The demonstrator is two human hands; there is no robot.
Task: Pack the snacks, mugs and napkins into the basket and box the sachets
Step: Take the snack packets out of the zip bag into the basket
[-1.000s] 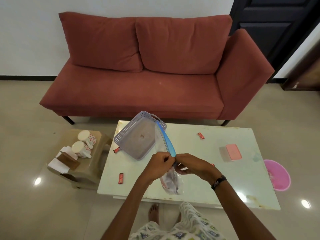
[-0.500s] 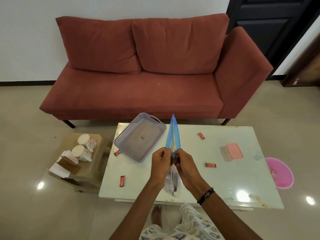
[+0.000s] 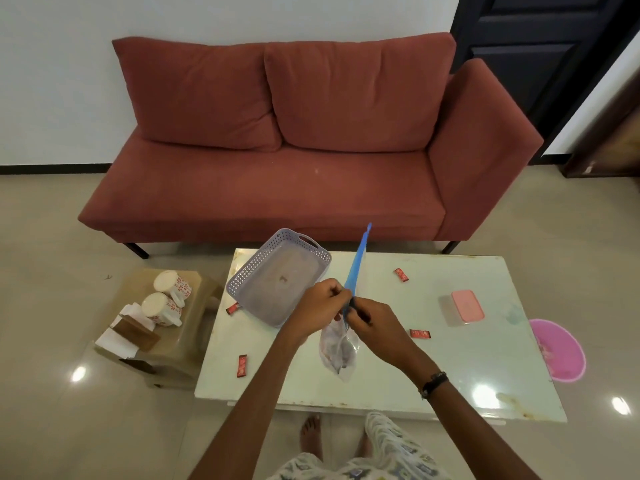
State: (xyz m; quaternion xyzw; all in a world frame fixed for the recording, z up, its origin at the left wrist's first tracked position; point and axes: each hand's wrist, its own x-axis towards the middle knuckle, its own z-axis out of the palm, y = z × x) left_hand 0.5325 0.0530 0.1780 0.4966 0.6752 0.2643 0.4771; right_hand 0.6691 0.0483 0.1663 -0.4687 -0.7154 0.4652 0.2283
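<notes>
Here both hands pinch the bag (image 3: 337, 348), blue strip (image 3: 356, 268) pointing sofaward.

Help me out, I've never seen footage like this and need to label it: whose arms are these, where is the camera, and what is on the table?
The camera sits on a person's head, looking down at their own bare hands. The left hand and right hand pinch the blue top of a clear bag above the white table. On the table lie a grey basket, an open pink-lidded box and four red sachets, one at. Two mugs and napkins wait on a side stool.
</notes>
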